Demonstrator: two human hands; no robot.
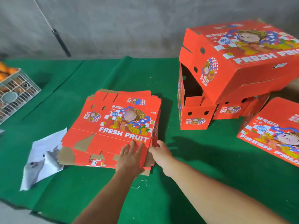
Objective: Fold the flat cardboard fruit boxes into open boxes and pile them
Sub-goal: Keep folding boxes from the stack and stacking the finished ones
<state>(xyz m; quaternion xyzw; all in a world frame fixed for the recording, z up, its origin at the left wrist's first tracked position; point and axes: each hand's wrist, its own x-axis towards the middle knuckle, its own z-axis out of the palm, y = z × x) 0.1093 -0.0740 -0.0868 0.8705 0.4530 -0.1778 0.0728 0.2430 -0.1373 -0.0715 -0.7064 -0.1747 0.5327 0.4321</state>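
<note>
A stack of flat red "FRESH FRUIT" cardboard boxes (113, 125) lies on the green mat in the middle. My left hand (131, 156) rests flat, fingers straight, on the stack's near right corner. My right hand (159, 151) grips the right edge of the top sheets, fingers curled under them. At the right, folded red boxes (239, 62) sit in a loose pile, the top one tilted over an open box (195, 109) that lies on its side. Another red box (273, 135) shows at the far right edge.
A green mat (90, 188) covers the floor. Crumpled white paper (43, 157) lies left of the stack. A wire crate with oranges (14, 88) stands at the far left. A grey wall with a hanging black rod (62, 43) is behind.
</note>
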